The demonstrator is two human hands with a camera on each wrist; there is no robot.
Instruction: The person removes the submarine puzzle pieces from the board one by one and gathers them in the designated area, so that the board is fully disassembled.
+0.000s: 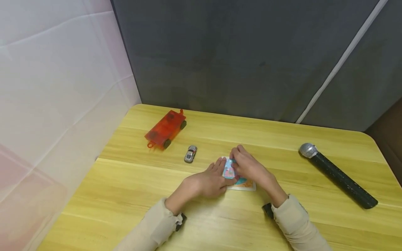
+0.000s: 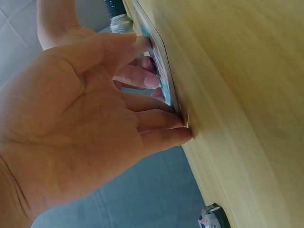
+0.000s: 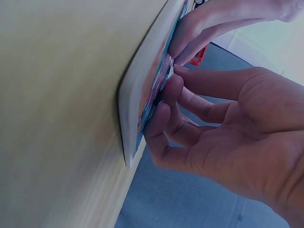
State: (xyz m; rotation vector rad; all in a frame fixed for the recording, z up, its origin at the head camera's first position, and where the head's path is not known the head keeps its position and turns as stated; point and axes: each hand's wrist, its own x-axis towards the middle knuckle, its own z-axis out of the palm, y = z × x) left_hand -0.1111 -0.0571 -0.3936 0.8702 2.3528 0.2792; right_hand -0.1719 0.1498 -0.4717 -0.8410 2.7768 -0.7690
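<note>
both hands [image 1: 230,174] flat on card [image 1: 243,184]

A wooden table [image 1: 125,188] of pale yellow planks with rounded corners carries everything. Taking its middle as the dial's centre, a flat picture card [image 1: 242,184] lies near the centre, partly covered by two hands. A small silver toy car [image 1: 190,154] sits at about ten o'clock, close to the card. Farther out, toward eleven o'clock, rests a translucent red wheeled toy [image 1: 165,129], probably a wagon base. At about three o'clock a black microphone [image 1: 337,175] with a silver mesh head lies on its side, well apart from the card.
</note>
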